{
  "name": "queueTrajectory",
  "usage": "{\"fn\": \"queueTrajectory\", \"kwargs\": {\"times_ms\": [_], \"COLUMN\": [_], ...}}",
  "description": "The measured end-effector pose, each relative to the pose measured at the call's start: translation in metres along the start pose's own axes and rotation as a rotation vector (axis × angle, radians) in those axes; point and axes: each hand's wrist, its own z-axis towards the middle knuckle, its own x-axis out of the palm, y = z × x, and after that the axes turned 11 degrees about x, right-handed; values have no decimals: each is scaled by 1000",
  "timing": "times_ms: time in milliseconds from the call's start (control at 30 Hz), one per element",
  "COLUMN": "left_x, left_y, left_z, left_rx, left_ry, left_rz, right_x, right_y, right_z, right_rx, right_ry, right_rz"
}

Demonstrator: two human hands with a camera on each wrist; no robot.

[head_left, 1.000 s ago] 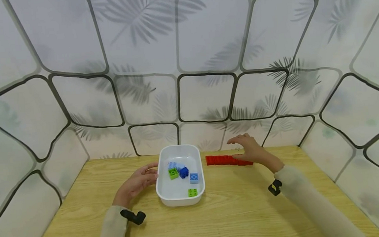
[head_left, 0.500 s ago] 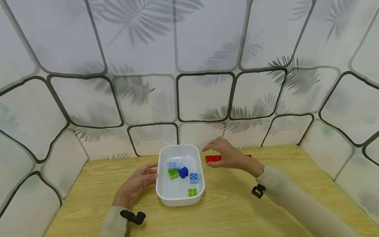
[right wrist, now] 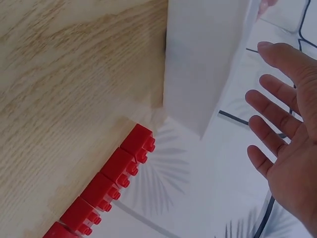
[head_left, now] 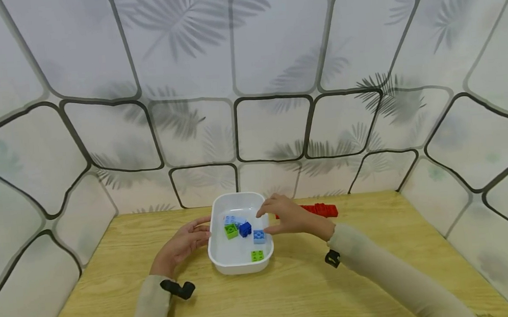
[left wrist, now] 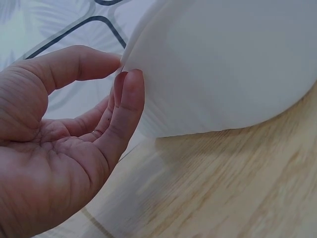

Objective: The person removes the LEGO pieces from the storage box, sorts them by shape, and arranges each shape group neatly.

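Note:
A white plastic tub (head_left: 241,269) stands on the table with several building blocks inside. My left hand (head_left: 186,245) is at its left side; in the left wrist view thumb and curved fingers (left wrist: 131,89) hold its edge. My right hand (head_left: 290,217) hovers at the right rim with its fingers spread, holding nothing. Nearest it in the tub is a light blue block (head_left: 259,236). A dark blue block (head_left: 244,229) and a green block (head_left: 231,231) lie further left, with a pale blue block (head_left: 229,219) behind. Another green block (head_left: 257,255) sits near the front.
A row of red blocks (head_left: 321,210) lies right of the tub near the back wall, partly hidden by the right hand; the right wrist view shows the red blocks (right wrist: 101,191) side by side. Patterned cloth walls (head_left: 274,127) enclose the wooden table (head_left: 246,306).
My right hand has moved left from above the red row to the tub's right rim, uncovering the row's right end. The left hand and the tub have stayed in place.

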Motion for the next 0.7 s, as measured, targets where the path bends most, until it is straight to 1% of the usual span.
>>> {"fn": "queueTrajectory", "kwargs": {"times_ms": [200,367,433,600,700], "left_x": [-1,0,-1,0,0], "left_y": [0,0,0,0,0], "left_z": [1,0,0,-1,-1], "left_rx": [-4,17,28,32,32], "left_ry": [-5,9,20,33,33], "left_rz": [4,14,13,8,15], "right_x": [6,11,14,23,26], "right_y": [7,12,13,13,13], "right_z": [6,11,14,19,22], "right_rx": [-10,-28,-28,-20,-14], "right_ry": [62,87,107,165,185], "right_rz": [-67,-138,-150,-196,-213]}}
